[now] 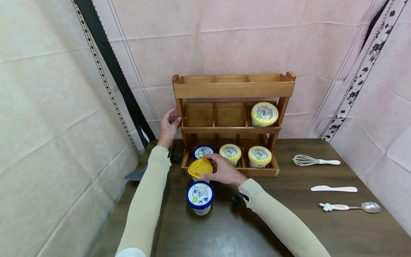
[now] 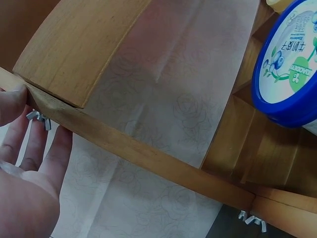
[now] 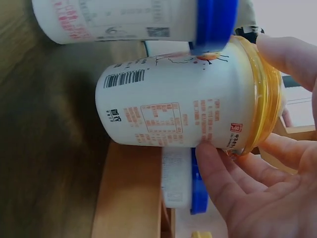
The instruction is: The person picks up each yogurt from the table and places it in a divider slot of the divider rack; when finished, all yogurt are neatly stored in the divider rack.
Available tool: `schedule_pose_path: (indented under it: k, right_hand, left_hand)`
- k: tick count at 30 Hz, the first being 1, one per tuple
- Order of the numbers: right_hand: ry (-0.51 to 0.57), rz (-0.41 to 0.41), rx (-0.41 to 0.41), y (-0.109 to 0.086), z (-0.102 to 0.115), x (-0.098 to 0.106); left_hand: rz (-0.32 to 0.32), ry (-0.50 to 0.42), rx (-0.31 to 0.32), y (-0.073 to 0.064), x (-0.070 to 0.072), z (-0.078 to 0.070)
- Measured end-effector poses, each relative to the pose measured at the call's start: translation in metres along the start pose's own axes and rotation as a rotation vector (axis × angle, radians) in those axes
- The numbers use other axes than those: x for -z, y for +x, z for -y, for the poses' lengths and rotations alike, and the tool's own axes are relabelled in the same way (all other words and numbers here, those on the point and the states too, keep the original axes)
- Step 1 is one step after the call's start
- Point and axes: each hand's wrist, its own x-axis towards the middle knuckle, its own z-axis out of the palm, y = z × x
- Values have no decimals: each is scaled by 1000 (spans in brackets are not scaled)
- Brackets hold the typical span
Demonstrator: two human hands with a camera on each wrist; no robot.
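My left hand (image 1: 168, 126) grips the left side rail of a three-tier wooden rack (image 1: 236, 91). In the left wrist view, the thumb and fingers sit on opposite sides of that rail (image 2: 133, 144). My right hand (image 1: 223, 171) holds a white cup with an orange-yellow lid (image 1: 199, 167), thumb and fingers about its upper part, in front of the rack's lower left. Nearer me on the table stands a blue-lidded cup (image 1: 200, 194). Another blue-lidded cup (image 1: 203, 150) sits in the bottom tier's left compartment, partly hidden. Right of it are two yellow-lidded cups (image 1: 230, 152).
One more yellow-lidded cup (image 1: 264, 113) is in the middle tier's right compartment. On the table's right lie a whisk (image 1: 305, 160), a white knife (image 1: 334, 189) and a spoon (image 1: 353, 207). A grey flat object (image 1: 136, 175) shows beside the left forearm. Cloth hangs behind.
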Motion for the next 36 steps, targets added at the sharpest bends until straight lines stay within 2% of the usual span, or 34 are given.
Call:
schedule_pose_path:
  k: [7, 12, 21, 26, 36]
  right_hand:
    - [36, -12, -5, -3, 8, 10]
    - [66, -42, 46, -5, 15, 21]
    - [73, -125, 151, -11, 32, 49]
    - [64, -198, 200, -12, 40, 66]
    - [98, -319, 214, -15, 53, 106]
  left_hand:
    - [-1, 8, -9, 0, 0, 2]
    - [-2, 8, 4, 0, 0, 2]
    - [-17, -9, 12, 1, -1, 1]
    - [-11, -40, -1, 2, -1, 3]
    - [-9, -39, 20, 2, -1, 3]
